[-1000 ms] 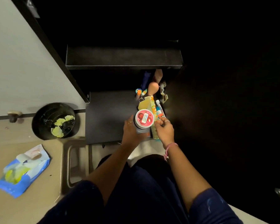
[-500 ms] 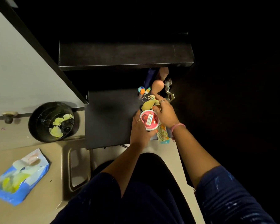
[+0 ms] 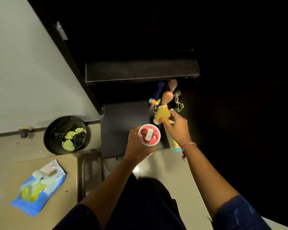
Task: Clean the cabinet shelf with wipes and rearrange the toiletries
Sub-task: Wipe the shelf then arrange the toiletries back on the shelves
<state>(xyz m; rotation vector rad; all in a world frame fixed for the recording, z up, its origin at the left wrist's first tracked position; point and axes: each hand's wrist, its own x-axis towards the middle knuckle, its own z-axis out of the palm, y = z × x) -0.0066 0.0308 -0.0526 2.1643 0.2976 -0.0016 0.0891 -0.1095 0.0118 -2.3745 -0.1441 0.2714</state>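
Nearest the viewer, well to the left of the dark cabinet shelf (image 3: 123,128), a blue pack of wipes (image 3: 38,188) lay open on the beige floor, and farther along, just left of the shelf's front corner, a black bin (image 3: 66,135) held crumpled yellowish wipes. Over the shelf's front edge the left hand (image 3: 136,146) wrapped its fingers around a round jar with a red-and-white lid (image 3: 149,134), lid facing up. Just right of it, the right hand (image 3: 178,128) (a pink band at its wrist) pinched a yellow comb (image 3: 162,114) by its handle end, while a pale tube (image 3: 172,141) lay beneath that hand along the shelf's right side, its end poking past the front edge. The two hands were close but apart, each clamped on its own item. Deeper on the shelf's right side stood a cluster of small toiletries: a peach, egg-shaped sponge (image 3: 167,97), small orange and blue items (image 3: 154,101) and a metal clip (image 3: 179,103), too dim to identify further. Above them hung an upper shelf (image 3: 140,70).
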